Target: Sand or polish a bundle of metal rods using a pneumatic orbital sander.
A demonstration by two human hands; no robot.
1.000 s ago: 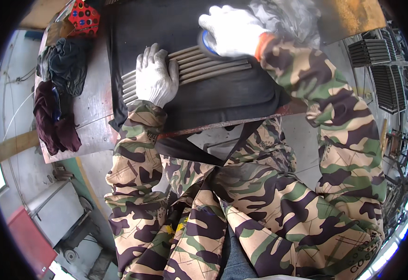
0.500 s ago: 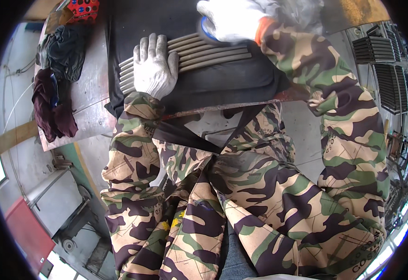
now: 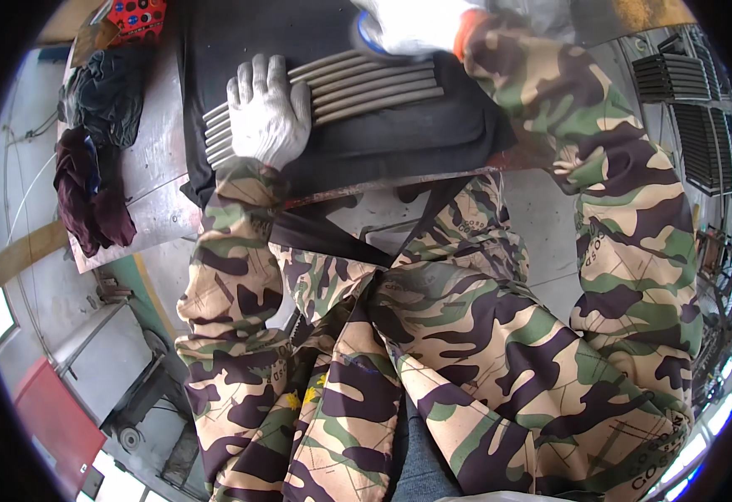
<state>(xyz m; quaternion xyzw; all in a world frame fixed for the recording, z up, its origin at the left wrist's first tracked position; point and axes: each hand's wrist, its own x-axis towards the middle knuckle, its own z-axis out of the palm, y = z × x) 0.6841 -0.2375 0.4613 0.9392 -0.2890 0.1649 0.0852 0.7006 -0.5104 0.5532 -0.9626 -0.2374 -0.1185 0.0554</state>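
Several slim grey metal rods lie side by side, slightly slanted, on a black cloth. My left hand, in a white knitted glove, rests flat across their left part with the fingers stretched out. Over the far edge of the rods, toward their right end, is my right hand, in a white glove with an orange cuff. It is blurred and partly cut off by the upper edge. Beneath its palm shows a curved blue-edged thing, whose kind I cannot make out; the hand seems closed over it.
Dark grey-green cloth and maroon cloth lie on the metal tabletop at left. A red patterned box stands at the far left. Racks of dark bars are at the right, beyond the table. Clear plastic lies far right.
The view has shifted a little, so the table sits slightly further left and up. My right hand has moved slightly along the far rods; my left hand stays flat on them.
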